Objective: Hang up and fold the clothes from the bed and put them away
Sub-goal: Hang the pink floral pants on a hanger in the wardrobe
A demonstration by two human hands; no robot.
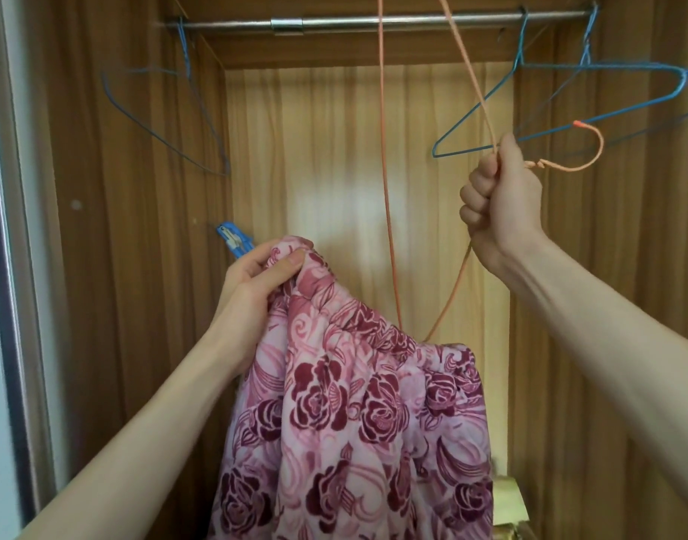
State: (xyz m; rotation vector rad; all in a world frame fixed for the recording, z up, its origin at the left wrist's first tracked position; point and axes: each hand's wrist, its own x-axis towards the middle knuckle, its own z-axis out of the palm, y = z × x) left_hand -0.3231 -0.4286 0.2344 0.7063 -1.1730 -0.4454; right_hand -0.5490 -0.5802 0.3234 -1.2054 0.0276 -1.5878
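Observation:
A pink garment (358,415) printed with dark red roses hangs in front of an open wooden wardrobe. My left hand (256,282) grips its gathered waistband at the upper left, together with a blue clothespin (233,237) that sticks out behind my fingers. My right hand (498,204) is raised in a fist, shut on the neck of an orange wire hanger (385,157). The hanger's long sides run out of the top of the view and down to the waistband, and its hook (592,150) curls to the right of my fist.
A metal rail (373,23) spans the top of the wardrobe. One blue wire hanger (159,115) hangs at its left end, two more blue hangers (592,99) at the right, just behind my right hand. Wooden walls (116,189) close in both sides. A yellowish object (508,496) sits at the lower right.

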